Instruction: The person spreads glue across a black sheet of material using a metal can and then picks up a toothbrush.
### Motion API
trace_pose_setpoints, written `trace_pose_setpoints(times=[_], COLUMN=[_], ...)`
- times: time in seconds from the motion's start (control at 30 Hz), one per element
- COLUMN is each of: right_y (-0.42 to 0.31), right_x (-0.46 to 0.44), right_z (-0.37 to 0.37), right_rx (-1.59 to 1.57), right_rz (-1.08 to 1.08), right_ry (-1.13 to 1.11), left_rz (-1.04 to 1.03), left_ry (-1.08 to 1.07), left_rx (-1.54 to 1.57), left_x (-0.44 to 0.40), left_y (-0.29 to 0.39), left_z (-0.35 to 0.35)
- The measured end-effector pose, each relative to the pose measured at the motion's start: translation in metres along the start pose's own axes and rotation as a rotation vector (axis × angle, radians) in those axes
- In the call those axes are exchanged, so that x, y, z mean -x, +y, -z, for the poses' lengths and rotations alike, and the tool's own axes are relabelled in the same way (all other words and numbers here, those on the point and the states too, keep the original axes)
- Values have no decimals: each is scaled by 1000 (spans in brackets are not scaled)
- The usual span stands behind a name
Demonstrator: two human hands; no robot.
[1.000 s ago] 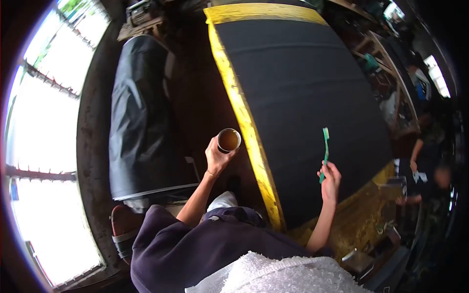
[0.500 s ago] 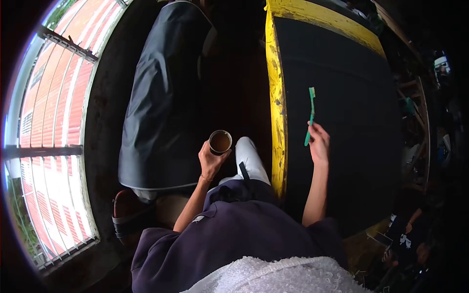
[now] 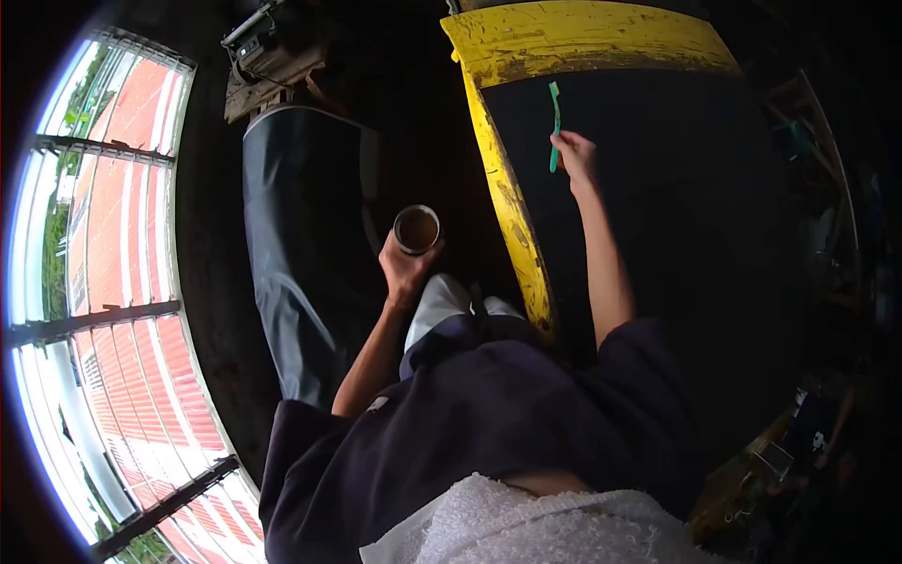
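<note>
My left hand point(image 3: 406, 270) is wrapped round a cup point(image 3: 417, 229) that holds a brown liquid, upright over the dark gap beside the yellow edge. Between the thumb and fingers of my right hand point(image 3: 575, 158) is the handle of a green toothbrush point(image 3: 555, 122), its bristle end pointing up. That hand is over the far part of a black surface point(image 3: 648, 207), near its yellow-painted border point(image 3: 601, 39). The brush head shows just below the border's far strip; whether it touches the surface I cannot tell.
On the left lies a large roll of dark sheeting point(image 3: 296, 226), with a machine on a wooden stand point(image 3: 272, 66) beyond it. A barred window point(image 3: 122, 273) is at the far left. Another person point(image 3: 816, 428) is dimly visible at the lower right.
The toothbrush and my right hand have moved forward along the black surface, toward the yellow far border. My left hand still holds the cup, slightly farther forward. The camera view has shifted.
</note>
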State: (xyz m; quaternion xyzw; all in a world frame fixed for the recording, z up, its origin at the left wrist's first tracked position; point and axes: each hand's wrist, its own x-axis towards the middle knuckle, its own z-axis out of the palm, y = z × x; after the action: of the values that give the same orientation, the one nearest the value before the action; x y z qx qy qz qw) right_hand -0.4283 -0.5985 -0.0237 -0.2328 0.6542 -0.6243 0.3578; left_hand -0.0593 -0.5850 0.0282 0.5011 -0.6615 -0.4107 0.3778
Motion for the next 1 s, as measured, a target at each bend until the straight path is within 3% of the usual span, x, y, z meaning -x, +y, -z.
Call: trace_pose_setpoints(times=[0.17,0.43,0.5,0.53,0.7,0.77,1.0], right_y=[-25,-33,-6,-23,5,30,19], right_x=[-131,-287,-354,-396,-469,-483,-483], right_z=[-45,-66,-61,-66,-95,-90,-99], right_rx=[251,511,584,590,662,802,778], right_rz=[-13,-276,-341,-347,-294,-167,-227], right_ry=[169,312,310,425,594,718,653], left_rz=[-81,-242,-437,-470,-427,-464,-252], left_ry=[-94,-411,-405,-447,-589,-601,-816], left_rx=[-46,-66,4,16,53,131,-30], left_x=[-172,-429,-486,-532,-566,-556,-571], left_y=[8,-12,-25,-31,-50,-66,-58], left_z=[-60,-187,-231,-272,-326,-345,-337])
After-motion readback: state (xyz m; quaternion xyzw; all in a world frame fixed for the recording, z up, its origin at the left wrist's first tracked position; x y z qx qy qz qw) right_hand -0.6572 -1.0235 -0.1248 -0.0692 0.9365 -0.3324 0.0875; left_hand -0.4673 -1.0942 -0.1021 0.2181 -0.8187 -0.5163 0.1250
